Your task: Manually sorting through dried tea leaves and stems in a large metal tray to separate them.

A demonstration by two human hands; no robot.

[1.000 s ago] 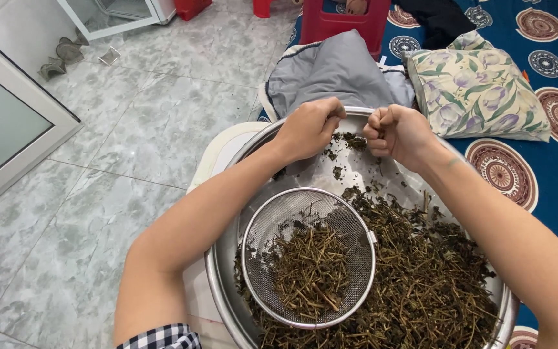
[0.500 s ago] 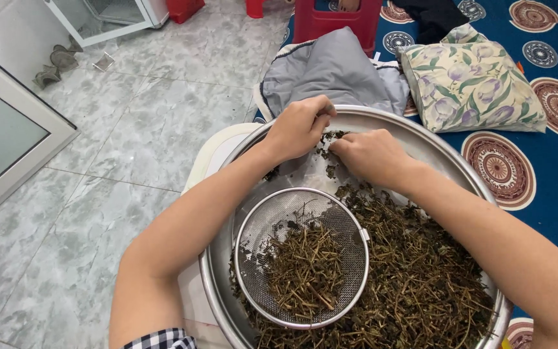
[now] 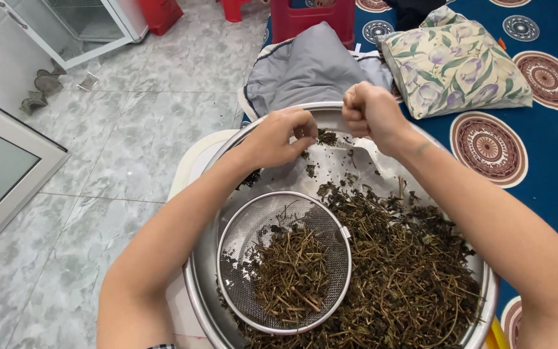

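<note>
Tiled floor carries my wide steel basin [image 3: 209,304] of dried herb stems [image 3: 408,284], light, brittle, crumbly; left hand [image 3: 279,137] pinches a sprig, right hand [image 3: 371,111] fisted on another, so I judge gentle stem-end grips best.

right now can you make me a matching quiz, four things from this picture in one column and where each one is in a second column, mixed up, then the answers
Things:
1. round mesh sieve
2. flowered cushion
3. grey cloth bundle
4. right hand

Places:
A. on the blue patterned mat, at upper right
B. closed in a fist above the big metal basin's far side
C. lying inside the basin, holding bare twigs
D. on the floor just beyond the basin's far rim

Pairs: 1-C, 2-A, 3-D, 4-B
</note>
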